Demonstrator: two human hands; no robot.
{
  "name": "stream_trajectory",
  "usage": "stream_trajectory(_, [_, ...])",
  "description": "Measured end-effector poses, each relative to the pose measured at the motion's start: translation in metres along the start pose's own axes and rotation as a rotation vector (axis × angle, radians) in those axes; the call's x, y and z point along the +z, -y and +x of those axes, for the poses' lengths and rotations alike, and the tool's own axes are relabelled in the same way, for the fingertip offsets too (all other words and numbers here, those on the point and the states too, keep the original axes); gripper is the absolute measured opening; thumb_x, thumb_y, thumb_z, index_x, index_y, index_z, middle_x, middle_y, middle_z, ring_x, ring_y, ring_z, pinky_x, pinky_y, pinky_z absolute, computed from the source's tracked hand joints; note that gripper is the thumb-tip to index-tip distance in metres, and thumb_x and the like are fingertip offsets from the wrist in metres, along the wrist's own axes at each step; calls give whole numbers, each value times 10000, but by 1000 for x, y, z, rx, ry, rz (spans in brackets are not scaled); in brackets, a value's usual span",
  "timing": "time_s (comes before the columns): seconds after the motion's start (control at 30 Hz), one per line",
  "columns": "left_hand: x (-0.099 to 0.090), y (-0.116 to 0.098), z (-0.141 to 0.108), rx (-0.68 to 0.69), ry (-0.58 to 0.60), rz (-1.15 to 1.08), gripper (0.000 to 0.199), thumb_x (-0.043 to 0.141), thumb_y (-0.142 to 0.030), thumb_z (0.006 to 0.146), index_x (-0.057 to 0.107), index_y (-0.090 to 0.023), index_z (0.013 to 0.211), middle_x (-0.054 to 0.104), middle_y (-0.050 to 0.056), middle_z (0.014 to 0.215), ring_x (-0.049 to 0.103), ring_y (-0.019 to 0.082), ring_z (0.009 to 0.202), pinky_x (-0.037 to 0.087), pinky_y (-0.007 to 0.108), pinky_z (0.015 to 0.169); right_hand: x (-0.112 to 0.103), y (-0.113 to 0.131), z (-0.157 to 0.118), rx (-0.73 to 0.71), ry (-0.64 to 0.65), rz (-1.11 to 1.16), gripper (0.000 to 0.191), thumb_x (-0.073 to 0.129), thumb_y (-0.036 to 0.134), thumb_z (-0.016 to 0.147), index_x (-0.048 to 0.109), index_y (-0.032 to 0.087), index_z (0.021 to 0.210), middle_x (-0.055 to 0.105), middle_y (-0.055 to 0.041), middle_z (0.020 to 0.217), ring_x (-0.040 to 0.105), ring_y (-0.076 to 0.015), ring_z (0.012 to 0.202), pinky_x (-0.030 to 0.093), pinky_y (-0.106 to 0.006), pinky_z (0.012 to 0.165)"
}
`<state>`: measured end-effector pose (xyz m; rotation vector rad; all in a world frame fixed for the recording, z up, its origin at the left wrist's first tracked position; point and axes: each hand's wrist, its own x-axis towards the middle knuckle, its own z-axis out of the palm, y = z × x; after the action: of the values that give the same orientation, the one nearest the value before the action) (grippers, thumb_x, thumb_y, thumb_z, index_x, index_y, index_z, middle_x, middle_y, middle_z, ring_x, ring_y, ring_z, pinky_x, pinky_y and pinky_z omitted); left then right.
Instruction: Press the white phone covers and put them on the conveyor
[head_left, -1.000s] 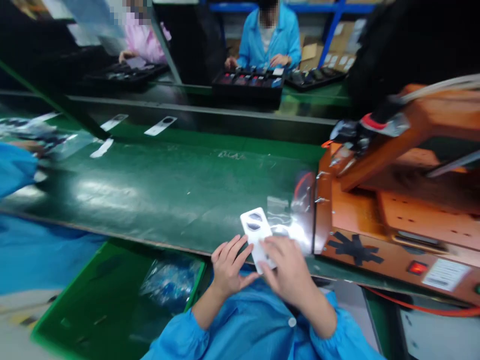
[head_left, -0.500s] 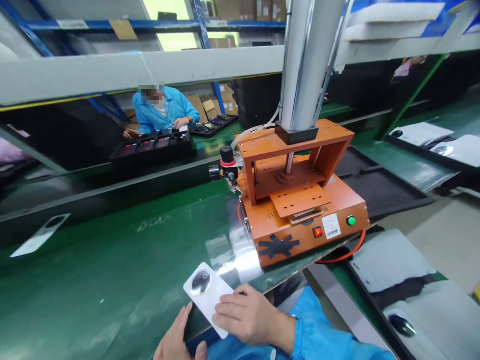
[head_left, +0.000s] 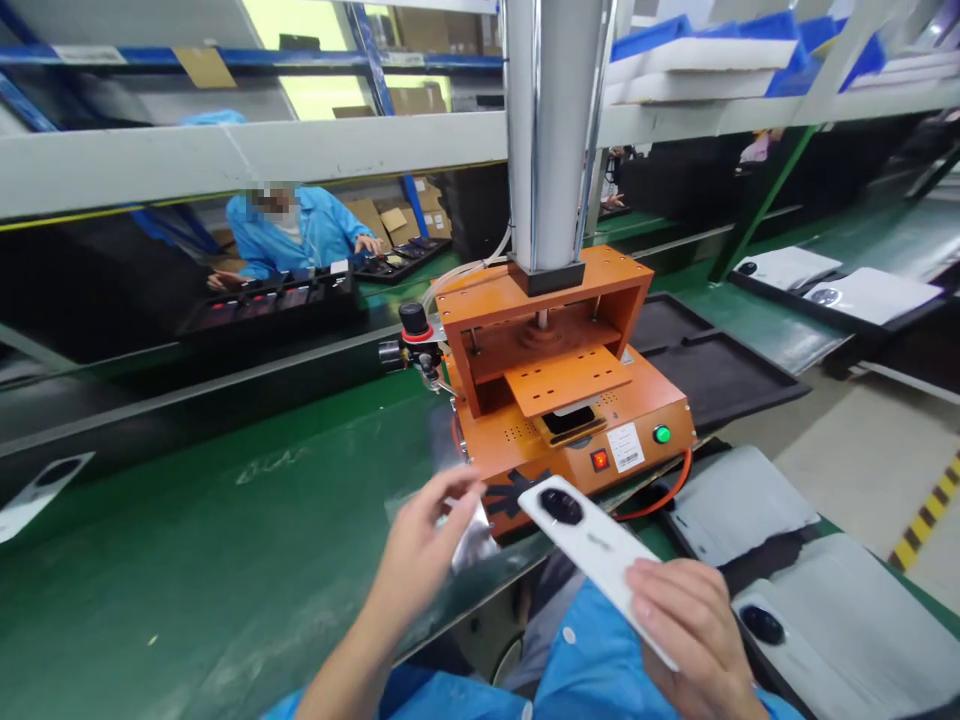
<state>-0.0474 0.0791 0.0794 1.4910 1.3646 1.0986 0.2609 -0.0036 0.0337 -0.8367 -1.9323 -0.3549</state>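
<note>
Head view showed the right hand with its grip pinching the near right end of a white panel. This panel was tilted in front of the press, its dark round camera ring toward the far left. The left hand was by the press's near left corner, thumb and fingers parted and lightly curled; whether it touched the shiny film beside it could not be told.

The orange press stood on the green surface, its red switch and green button to the right of some black tape. A second panel lay at the left. Near right were white pieces; a black tray lay farther off. A co-worker in blue sat at the far left.
</note>
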Motion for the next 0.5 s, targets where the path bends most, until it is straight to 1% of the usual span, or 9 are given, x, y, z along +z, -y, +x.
stream_trajectory(0.03, [15,-14,20,-5,64,-111,441,692,-485,863,700,-249,1237,755,88,1169,706,267,1021,569,392,834,-5,-6,-6,23,-14,-67,365,644,138,863,714,269,1196,785,-66,1127,743,-266,1074,614,-460,822])
stream_trajectory(0.07, [30,-26,39,-33,119,-216,497,720,-468,838,683,-218,1266,753,113,1191,710,250,993,554,332,737,-8,-12,-11,41,-24,-126,396,645,138,863,708,271,1230,783,-72,1135,746,-274,1065,602,-468,819])
stream_trajectory(0.1, [44,-36,55,-73,167,-318,509,742,-451,815,685,-193,1250,751,132,1200,713,233,962,517,283,656,-9,-16,-13,53,-31,-173,419,636,133,870,700,267,1261,783,-79,1136,749,-279,1059,592,-473,819])
stream_trajectory(0.13, [57,-44,69,-111,202,-417,502,756,-432,799,691,-172,1223,749,147,1205,714,220,941,475,250,607,-9,-19,-14,62,-37,-208,444,629,118,874,691,262,1288,785,-86,1131,751,-282,1054,586,-474,821])
stream_trajectory(0.2, [79,-55,89,-162,219,-568,449,794,-383,756,709,-150,1131,748,155,1194,718,207,916,419,222,569,-5,-24,-12,70,-55,-243,490,617,77,873,672,253,1327,790,-89,1112,756,-280,1044,588,-470,834])
stream_trajectory(0.27, [95,-62,102,-160,169,-655,405,831,-326,704,711,-145,1045,757,139,1148,722,209,916,413,223,577,3,-30,-5,64,-81,-248,509,588,50,885,657,252,1347,793,-84,1104,758,-270,1047,598,-463,856])
stream_trajectory(0.33, [106,-65,113,-134,77,-704,350,838,-281,671,698,-153,965,769,99,1033,717,196,862,415,227,575,13,-38,2,43,-93,-245,486,556,53,916,650,243,1353,793,-85,1111,753,-255,1070,599,-451,887])
stream_trajectory(0.43, [116,-68,130,-136,-78,-781,213,791,-233,690,648,-170,835,718,13,762,628,126,635,383,219,530,31,-53,12,29,-83,-230,448,544,76,954,641,237,1361,779,-90,1171,729,-240,1142,578,-438,948])
stream_trajectory(0.5, [119,-69,141,-155,-128,-811,176,765,-212,706,607,-178,774,654,-28,647,533,89,524,324,206,490,41,-64,19,34,-65,-214,460,536,76,964,631,262,1375,763,-78,1223,708,-234,1187,565,-434,986])
